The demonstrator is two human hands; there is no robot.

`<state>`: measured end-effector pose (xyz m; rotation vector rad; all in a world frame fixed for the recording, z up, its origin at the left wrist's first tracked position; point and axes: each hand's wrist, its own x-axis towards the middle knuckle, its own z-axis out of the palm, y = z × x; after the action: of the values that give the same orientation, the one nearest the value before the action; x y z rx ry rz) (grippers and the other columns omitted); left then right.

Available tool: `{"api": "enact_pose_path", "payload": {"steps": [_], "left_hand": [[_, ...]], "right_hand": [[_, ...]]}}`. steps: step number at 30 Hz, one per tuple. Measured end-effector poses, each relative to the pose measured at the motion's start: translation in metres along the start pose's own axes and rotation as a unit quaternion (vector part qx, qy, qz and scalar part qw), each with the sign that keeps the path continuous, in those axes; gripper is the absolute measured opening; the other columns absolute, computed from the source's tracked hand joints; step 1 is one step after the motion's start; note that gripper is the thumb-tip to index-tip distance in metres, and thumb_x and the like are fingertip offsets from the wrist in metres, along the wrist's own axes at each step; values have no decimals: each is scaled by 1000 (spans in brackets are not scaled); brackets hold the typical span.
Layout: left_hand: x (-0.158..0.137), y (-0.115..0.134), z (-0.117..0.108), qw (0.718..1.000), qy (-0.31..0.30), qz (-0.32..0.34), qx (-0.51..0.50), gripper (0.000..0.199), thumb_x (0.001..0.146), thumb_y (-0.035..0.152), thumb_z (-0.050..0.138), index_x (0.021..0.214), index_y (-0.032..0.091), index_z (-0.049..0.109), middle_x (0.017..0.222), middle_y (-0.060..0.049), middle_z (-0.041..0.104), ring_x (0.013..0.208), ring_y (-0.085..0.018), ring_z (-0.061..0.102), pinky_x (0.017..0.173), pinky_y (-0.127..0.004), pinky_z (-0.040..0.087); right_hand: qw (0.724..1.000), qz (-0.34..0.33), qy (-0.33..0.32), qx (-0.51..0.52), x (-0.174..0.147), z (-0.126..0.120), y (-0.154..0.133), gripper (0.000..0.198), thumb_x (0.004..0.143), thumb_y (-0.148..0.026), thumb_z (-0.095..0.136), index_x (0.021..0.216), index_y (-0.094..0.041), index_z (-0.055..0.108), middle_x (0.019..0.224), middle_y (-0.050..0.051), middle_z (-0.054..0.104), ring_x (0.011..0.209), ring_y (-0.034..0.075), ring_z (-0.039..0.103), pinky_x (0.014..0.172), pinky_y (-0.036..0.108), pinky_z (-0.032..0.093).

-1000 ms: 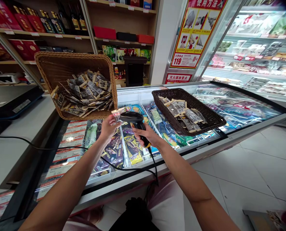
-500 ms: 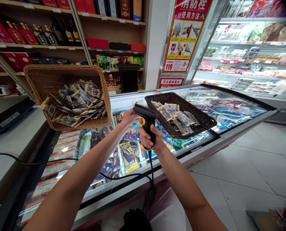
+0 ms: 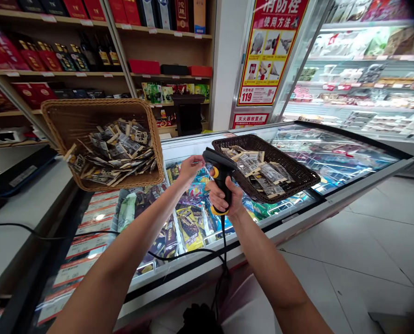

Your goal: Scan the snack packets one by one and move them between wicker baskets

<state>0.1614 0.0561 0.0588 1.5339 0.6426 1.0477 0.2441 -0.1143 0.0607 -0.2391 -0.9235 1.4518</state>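
Observation:
My right hand (image 3: 224, 197) is wrapped round the grip of a black and yellow barcode scanner (image 3: 219, 162), held above the glass-topped freezer. My left hand (image 3: 192, 168) is just left of the scanner's head, fingers bent and drawn together. The scanner hides their tips and anything they may hold. A tan wicker basket (image 3: 160, 153) stands tilted to the left, with many small wrapped snack packets (image 3: 123, 144) in it. Beyond my right hand, a dark brown basket (image 3: 309, 178) holds several similar snack packets (image 3: 268, 172).
Both baskets rest on the freezer (image 3: 290, 227), which has ice-cream packs (image 3: 189, 227) under its glass. The scanner's black cable (image 3: 193, 253) runs across its front. Bottle shelves (image 3: 67, 72) stand behind left; a lit chiller (image 3: 360, 83) stands at the right.
A pale yellowish strip above the scanner's head no longer shows. The scanner sits slightly further right in view with my right hand. The whole scene has also shifted a little right.

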Motion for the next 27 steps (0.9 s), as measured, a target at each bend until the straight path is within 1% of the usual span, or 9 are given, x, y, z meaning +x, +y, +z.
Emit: {"api": "enact_pose_path", "payload": {"steps": [3,7,8,9,11,13,17,20,27], "left_hand": [[-21,12,-48,994,97,49,19,8,86,21,74,93,18,73,90,-6,74,92,-24,74,93,-41,58],[-41,29,-109,956,262,115,66,15,94,16,57,105,21,66,106,-8,68,104,-23,67,103,-42,53],[-44,32,-124,935,318,125,97,21,94,11,53,110,20,64,114,-10,65,111,-24,64,107,-42,50],[-46,35,-139,896,388,131,172,28,93,5,51,115,19,63,121,-12,63,118,-25,61,110,-42,48],[-47,39,-169,823,462,108,311,48,86,-5,53,128,17,60,140,-16,54,134,-28,52,118,-43,41],[-45,42,-195,811,470,75,342,56,80,-9,57,131,14,61,145,-19,49,143,-33,43,124,-47,33],[-38,43,-226,832,436,25,341,20,82,-3,66,94,13,67,125,-15,57,134,-35,51,120,-49,36],[-39,41,-232,835,429,22,344,15,84,2,69,82,16,62,112,-11,60,127,-33,54,118,-47,38],[-59,54,-209,816,465,98,329,10,107,23,50,112,21,58,104,-6,64,115,-27,62,111,-42,41]], "right_hand": [[1000,-2,5,7,-1,-1,1,48,88,-59,77,117,-28,54,59,-14,36,33,7,18,29,21,21],[999,19,43,-16,0,-2,3,42,92,-57,72,116,-27,54,59,-13,33,34,7,18,28,21,20],[999,21,42,-13,1,-1,3,39,94,-55,70,116,-27,54,59,-13,33,34,7,17,28,21,20],[999,24,37,-6,1,-1,4,37,96,-53,69,116,-26,54,59,-13,33,34,6,17,28,20,20],[999,32,30,6,2,0,4,32,98,-50,67,115,-26,54,59,-13,34,34,6,18,28,19,22],[998,45,34,4,3,1,6,30,99,-48,66,115,-25,54,60,-13,34,34,6,20,29,19,25],[998,60,29,-17,4,2,9,33,97,-48,68,115,-23,55,60,-12,39,34,6,23,30,19,27],[997,64,26,-27,5,3,11,38,93,-49,73,114,-23,55,59,-12,42,34,6,25,30,20,27],[992,84,72,-62,6,10,11,42,91,-53,75,110,-22,55,57,-12,43,34,6,26,31,21,26]]}}
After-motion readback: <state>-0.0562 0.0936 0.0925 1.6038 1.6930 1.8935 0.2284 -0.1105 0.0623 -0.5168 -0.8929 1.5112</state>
